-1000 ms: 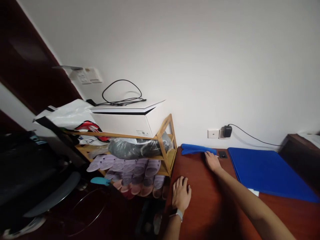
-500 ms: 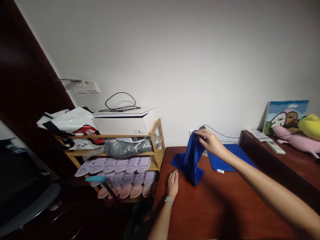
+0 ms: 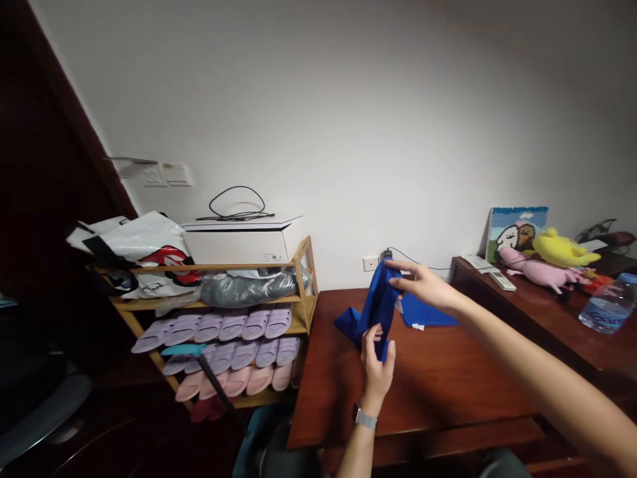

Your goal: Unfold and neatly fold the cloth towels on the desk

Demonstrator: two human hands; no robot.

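Observation:
A piece of blue cloth [image 3: 374, 302] hangs bunched over the desk, its upper end pinched between the thumb and fingers of my right hand [image 3: 421, 285]. One corner of the cloth spreads to the left, low over the desk top. My left hand [image 3: 377, 372], with a watch on the wrist, reaches up to the lower part of the cloth. Its fingers lie against the near side, and the thumb stands apart to the right. Behind my right hand, a folded blue cloth [image 3: 428, 313] with a small white tag lies flat on the desk [image 3: 432, 372].
On the left stands a wooden rack [image 3: 307, 292] with rows of slippers [image 3: 233, 325], a white box [image 3: 239, 244] and a bag [image 3: 144, 242]. To the right, a raised surface carries plush toys [image 3: 562, 249], a remote [image 3: 501, 281] and a water bottle [image 3: 607, 309].
My right hand has lifted the blue cloth from the desk's back edge into a hanging bunch. My left hand has risen off the desk to the cloth. The view has turned right.

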